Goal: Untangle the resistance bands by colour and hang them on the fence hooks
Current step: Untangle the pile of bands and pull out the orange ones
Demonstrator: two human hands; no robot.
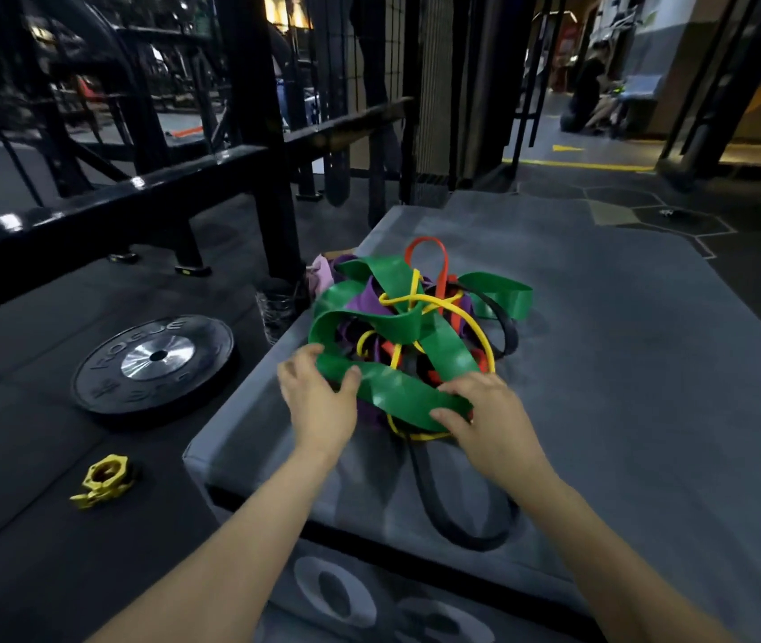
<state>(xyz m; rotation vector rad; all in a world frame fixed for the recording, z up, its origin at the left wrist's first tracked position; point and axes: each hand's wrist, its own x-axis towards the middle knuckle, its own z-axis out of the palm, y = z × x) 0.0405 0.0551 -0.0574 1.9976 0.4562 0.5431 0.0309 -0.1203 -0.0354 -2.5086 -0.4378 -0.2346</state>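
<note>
So the whole knot of resistance bands (415, 336) is sitting on top of a grey padded box (624, 364), basically the worktop here, and it's a proper mess: green, yellow, purple, red-orange and black all looped through each other. The wide green band (397, 392) is the one in play. Its nearest stretch runs roughly left to right across the front of the pile, right in front of both hands, so its long axis lies crosswise to the forearms. The left hand (318, 401) has it at the left end, thumb on top and fingers (304, 359) curled around the edge of the band. The right hand (490, 420) is on the right end of that same stretch, thumb against the near edge and fingers draped over the top, looks like a grip but I can't fully tell how tight. Both hands are about equally close, palms down, arms reaching forward from the near side. My guess is the next move means lifting that green stretch up and toward the body, and the yellow band (420, 301) crossing over the green farther back is what will snag. A black band (457, 512) trails off the pile toward the near edge of the box. No fence hooks I can make out clearly.
</note>
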